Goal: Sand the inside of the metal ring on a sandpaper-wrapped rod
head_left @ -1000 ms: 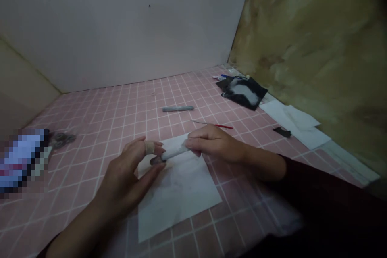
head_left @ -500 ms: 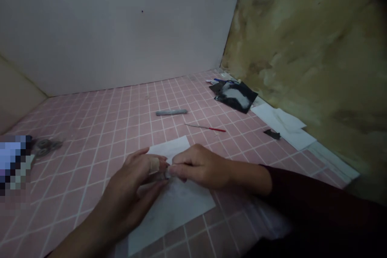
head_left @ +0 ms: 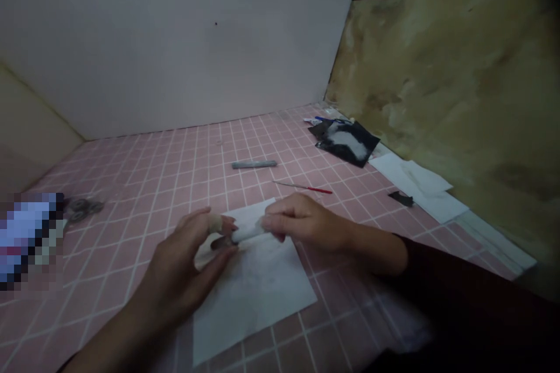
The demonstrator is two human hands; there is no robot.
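Item one: we record a white cylindrical roll (head_left: 245, 233), held over a white paper sheet (head_left: 258, 297), with a dark tip (head_left: 222, 242) at its left end. The right hand (head_left: 306, 222) pinches the roll's right end between thumb and fingers. The left hand (head_left: 184, 262), a beige bandage (head_left: 215, 222) round one finger, curls about the dark tip; we cannot tell whether it grips or only cradles. The hands are together, joined across the roll.

Item two: on the pink grid-patterned surface (head_left: 144, 186), farther off, we list a grey stick (head_left: 254, 164) and a red-handled thin tool (head_left: 306, 188). At far right lie a black packet with a white patch (head_left: 345, 143), loose white papers (head_left: 420, 186) and a small black piece (head_left: 400, 199); at left, a grey object (head_left: 81, 210).

As things lie, the sheet is flat and unfolded, and these items sit apart from the hands. We read no brand, label or writing; a pixelated object (head_left: 30, 239) at the left edge shows nothing legible.
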